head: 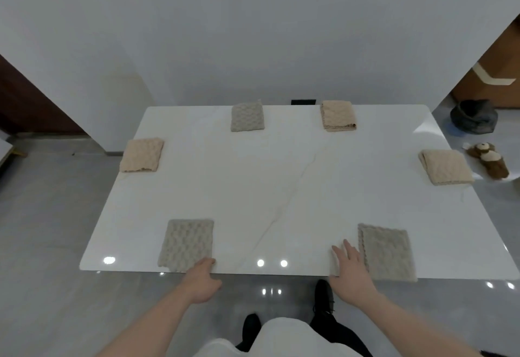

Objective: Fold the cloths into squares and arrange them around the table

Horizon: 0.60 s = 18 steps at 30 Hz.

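Observation:
Several folded square cloths lie round the white marble table. At the near edge are a grey cloth on the left and a grey cloth on the right. A beige cloth lies at the left side and another beige cloth at the right side. The far edge carries a grey cloth and a beige cloth. My left hand touches the near right corner of the left grey cloth. My right hand lies flat, fingers spread, against the left edge of the right grey cloth.
A white wall stands just behind the table, with a black socket at its far edge. On the floor to the right lie a brown plush toy and a dark bag. My black shoes are under the near edge.

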Each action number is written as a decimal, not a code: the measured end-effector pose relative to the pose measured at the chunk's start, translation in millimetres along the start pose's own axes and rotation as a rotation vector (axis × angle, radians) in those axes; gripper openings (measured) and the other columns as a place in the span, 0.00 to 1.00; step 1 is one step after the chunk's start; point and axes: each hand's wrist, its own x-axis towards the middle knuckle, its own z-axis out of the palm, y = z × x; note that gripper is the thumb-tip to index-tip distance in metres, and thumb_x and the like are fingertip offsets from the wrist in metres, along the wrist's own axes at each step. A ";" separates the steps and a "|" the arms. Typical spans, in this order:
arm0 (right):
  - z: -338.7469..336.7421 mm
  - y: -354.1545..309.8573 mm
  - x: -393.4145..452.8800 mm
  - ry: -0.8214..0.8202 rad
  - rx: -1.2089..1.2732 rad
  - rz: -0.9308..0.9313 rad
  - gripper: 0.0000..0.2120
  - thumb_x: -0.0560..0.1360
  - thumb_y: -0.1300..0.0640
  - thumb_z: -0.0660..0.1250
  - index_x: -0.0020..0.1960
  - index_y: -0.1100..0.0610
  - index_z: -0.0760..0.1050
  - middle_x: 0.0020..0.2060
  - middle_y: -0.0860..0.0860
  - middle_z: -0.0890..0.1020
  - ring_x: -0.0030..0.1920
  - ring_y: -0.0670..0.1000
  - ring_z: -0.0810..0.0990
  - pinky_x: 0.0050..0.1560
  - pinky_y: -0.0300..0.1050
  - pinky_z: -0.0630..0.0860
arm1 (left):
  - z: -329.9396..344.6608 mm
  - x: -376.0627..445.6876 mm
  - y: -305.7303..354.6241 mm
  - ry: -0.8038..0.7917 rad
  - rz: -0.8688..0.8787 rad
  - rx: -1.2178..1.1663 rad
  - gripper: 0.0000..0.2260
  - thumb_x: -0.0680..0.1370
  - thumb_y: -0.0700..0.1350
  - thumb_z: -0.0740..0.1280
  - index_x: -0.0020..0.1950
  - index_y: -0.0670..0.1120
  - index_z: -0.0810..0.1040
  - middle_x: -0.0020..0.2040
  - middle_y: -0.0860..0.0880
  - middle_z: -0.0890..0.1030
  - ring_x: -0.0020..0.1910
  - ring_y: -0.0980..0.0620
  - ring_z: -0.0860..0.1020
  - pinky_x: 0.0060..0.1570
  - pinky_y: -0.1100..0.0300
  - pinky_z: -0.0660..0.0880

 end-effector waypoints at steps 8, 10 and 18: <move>32.0 -71.3 -38.0 0.006 0.146 -0.061 0.35 0.77 0.53 0.66 0.81 0.50 0.56 0.82 0.49 0.46 0.80 0.54 0.54 0.74 0.45 0.62 | -4.8 -3.1 -22.2 0.061 0.094 0.177 0.38 0.78 0.54 0.66 0.84 0.48 0.53 0.84 0.46 0.50 0.82 0.40 0.53 0.79 0.54 0.53; 28.1 -78.7 -42.2 0.000 0.152 -0.082 0.35 0.77 0.53 0.66 0.80 0.49 0.57 0.82 0.49 0.47 0.79 0.53 0.57 0.72 0.42 0.63 | -6.1 -3.3 -27.8 0.021 0.091 0.229 0.38 0.77 0.54 0.66 0.83 0.47 0.53 0.84 0.47 0.49 0.82 0.40 0.52 0.79 0.54 0.54; -0.4 -85.3 -43.9 -0.014 0.084 -0.097 0.34 0.77 0.50 0.66 0.79 0.49 0.59 0.82 0.48 0.50 0.78 0.53 0.62 0.73 0.47 0.66 | -1.2 -9.8 -28.2 0.094 0.189 0.289 0.36 0.77 0.55 0.65 0.82 0.47 0.59 0.84 0.46 0.52 0.82 0.42 0.54 0.79 0.54 0.53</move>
